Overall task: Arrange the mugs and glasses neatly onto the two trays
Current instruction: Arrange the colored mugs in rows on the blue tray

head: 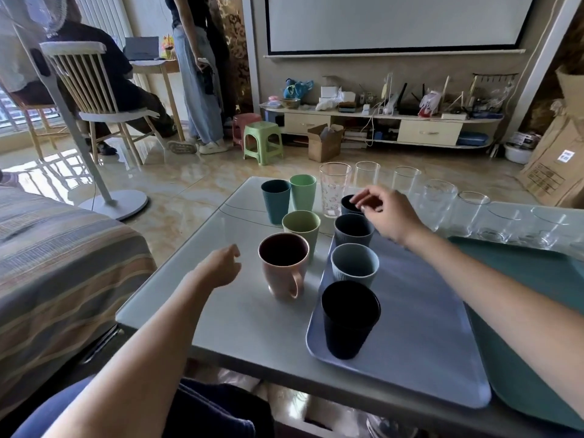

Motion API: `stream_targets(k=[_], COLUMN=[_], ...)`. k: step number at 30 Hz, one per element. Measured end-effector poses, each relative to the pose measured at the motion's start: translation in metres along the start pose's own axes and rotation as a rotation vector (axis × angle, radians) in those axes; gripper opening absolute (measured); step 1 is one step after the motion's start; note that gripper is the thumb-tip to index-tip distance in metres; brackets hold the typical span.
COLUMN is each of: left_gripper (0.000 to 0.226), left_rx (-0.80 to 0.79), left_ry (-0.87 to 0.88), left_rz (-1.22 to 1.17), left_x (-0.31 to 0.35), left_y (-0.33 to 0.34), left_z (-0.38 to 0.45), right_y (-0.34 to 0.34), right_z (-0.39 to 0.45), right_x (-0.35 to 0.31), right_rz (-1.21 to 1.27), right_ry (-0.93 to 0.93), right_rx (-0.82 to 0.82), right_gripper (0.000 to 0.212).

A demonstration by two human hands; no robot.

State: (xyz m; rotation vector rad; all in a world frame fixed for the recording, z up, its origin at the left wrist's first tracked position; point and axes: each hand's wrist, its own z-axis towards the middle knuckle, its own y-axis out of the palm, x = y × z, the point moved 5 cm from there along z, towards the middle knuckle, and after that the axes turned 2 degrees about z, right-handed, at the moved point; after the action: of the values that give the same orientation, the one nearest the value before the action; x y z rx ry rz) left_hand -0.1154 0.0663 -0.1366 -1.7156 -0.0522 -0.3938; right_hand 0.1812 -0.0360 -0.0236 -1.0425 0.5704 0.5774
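Note:
A blue-grey tray [420,327] lies on the table with a column of ribbed cups along its left side: a black cup [349,320] nearest me, a light blue cup [354,267], a slate cup [353,230] and a dark cup [349,206] at the far end. My right hand [387,213] hovers just over that far dark cup, fingers loosely apart, holding nothing. My left hand [222,267] rests open left of a pink mug [282,267]. A green tray [537,311] lies to the right. Several clear glasses [437,200] line the far edge.
Off the trays stand a teal cup [275,200], a mint cup [302,192], a pale green cup [301,229] and a printed tall glass [334,188]. A striped sofa [57,273] is at left. People, chairs, a fan stand and stools fill the room beyond.

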Motion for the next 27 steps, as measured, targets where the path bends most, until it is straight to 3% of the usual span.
stream_targets(k=[5, 11, 15, 19, 21, 24, 27], left_gripper=[0.048, 0.061, 0.054, 0.049, 0.053, 0.071, 0.075], left_rx=[0.203, 0.134, 0.197, 0.230, 0.330, 0.487, 0.472], left_ry=[-0.020, -0.035, -0.020, -0.036, -0.021, 0.151, 0.293], left_rz=[-0.029, 0.028, -0.005, -0.030, -0.078, 0.020, 0.145], left_x=[0.004, 0.010, 0.014, 0.015, 0.017, 0.038, 0.068], left_y=[0.008, 0.056, 0.058, 0.051, 0.041, 0.009, -0.019], left_z=[0.036, 0.068, 0.071, 0.072, 0.078, 0.103, 0.135], right_y=[0.046, 0.110, 0.144, 0.163, 0.165, 0.161, 0.157], right_z=[0.078, 0.162, 0.188, 0.193, 0.193, 0.193, 0.190], right_x=[-0.017, 0.011, 0.036, 0.053, 0.054, 0.051, 0.051], right_rz=[-0.161, -0.495, -0.763, -0.760, -0.740, -0.779, -0.712], right_ry=[-0.107, -0.064, -0.020, 0.041, 0.053, -0.002, -0.045], right_rx=[-0.151, -0.259, -0.322, -0.317, -0.283, -0.209, -0.166], right_gripper=[0.025, 0.034, 0.038, 0.025, 0.024, 0.026, 0.023])
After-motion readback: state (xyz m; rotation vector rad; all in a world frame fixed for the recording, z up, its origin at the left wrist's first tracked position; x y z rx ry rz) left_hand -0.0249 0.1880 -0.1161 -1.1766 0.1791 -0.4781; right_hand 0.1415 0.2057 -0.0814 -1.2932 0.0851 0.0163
